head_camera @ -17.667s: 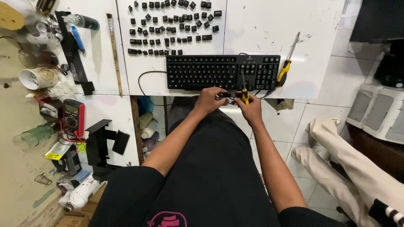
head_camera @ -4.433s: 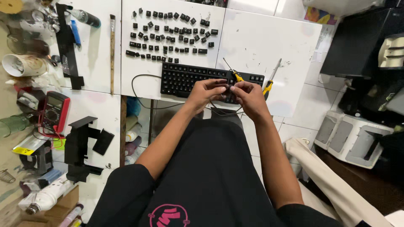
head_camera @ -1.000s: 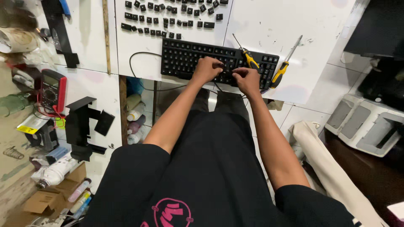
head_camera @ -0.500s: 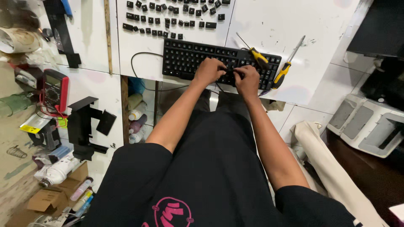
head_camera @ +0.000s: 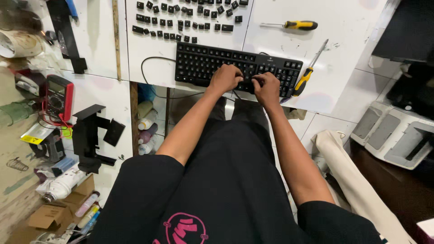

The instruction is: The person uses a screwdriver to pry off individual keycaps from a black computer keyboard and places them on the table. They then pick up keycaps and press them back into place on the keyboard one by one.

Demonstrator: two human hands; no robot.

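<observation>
A black rectangular plastic keyboard (head_camera: 237, 68) was laid at the near edge of a white tabletop (head_camera: 352, 49). Its lower middle keys were pressed on by the left hand (head_camera: 224, 79) and right hand (head_camera: 266, 88), fingers curled; whether anything was pinched could not be told. Loose black keycaps (head_camera: 187, 20) were spread beyond it, and a yellow-handled screwdriver (head_camera: 304, 77) was lying just beside its right end.

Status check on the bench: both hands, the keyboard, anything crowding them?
Left hand and right hand both down on the black keyboard, front edge. Loose keycaps laid out behind it. Yellow-handled screwdriver lying beside the right hand.
</observation>
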